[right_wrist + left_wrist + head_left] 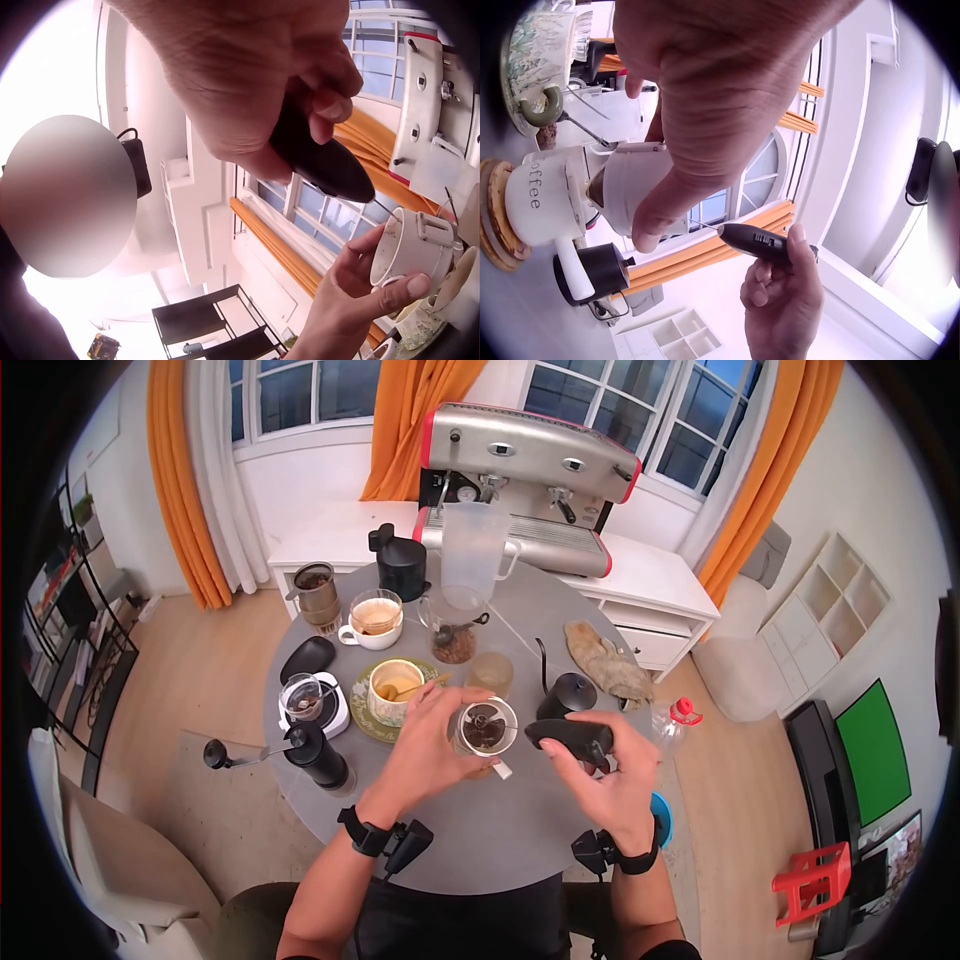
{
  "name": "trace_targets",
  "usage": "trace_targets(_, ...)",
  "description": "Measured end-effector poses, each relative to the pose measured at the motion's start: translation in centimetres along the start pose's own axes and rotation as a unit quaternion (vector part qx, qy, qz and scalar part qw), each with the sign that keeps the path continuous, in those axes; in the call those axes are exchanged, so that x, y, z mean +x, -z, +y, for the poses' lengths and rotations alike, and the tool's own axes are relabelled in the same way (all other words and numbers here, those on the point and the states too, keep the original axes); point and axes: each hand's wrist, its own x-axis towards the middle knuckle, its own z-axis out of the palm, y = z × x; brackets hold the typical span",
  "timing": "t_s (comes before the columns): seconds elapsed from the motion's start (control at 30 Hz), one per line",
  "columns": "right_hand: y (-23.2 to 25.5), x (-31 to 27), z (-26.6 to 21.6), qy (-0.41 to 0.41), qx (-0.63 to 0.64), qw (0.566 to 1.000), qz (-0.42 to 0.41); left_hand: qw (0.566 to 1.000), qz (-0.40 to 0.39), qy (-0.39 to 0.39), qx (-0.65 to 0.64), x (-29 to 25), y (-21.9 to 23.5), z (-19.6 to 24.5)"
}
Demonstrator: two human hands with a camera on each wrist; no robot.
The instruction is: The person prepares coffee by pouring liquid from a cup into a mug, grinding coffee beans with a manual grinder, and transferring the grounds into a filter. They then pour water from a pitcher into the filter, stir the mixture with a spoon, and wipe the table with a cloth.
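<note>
So the left hand (pixel 425 748) has its thumb and fingers wrapped around the white cup (pixel 630 184), which sits mid-table over the white mug (pixel 544 206); can't tell if those 2 actually touch. The mug is on a wooden coaster (pixel 504 246). The right hand (pixel 620 778) grips a black handheld stick (pixel 572 737) at the cup's 3 o'clock, and its thin metal wire (pixel 385 209) angles in over the rim. Dark grounds (pixel 486 730) are in the cup. Tips, imo: brace the cup from 2 sides without squeezing, and hold it level so nothing slides out. I'd bring the stick more upright so the wire doesn't scrape the rim, use light little circles, and go easy near the bottom. Whether the wire touches the grounds, I can't tell. Watch that right elbow too: the black kettle (pixel 568 697) is close by at 2 o'clock from the cup, with the green plate (pixel 362 710) near 10 and the hand grinder (pixel 322 758) around 9.
</note>
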Motion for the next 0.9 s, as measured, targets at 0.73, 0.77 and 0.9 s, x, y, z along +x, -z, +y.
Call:
trace_targets(0.73,-0.32,0.15,-0.30,-0.013,0.053,0.996,0.065,1.000,-0.002,-0.004,0.006,0.21,0.11,-0.18)
trace_targets(0.77,-0.39,0.18,-0.20,-0.010,0.043,0.998,0.049,1.000,-0.002,-0.005,0.004,0.26,0.07,-0.09)
trace_targets(0.9,-0.44,0.16,-0.23,-0.008,0.005,1.000,0.005,1.000,-0.002,-0.015,0.012,0.49,0.02,0.16)
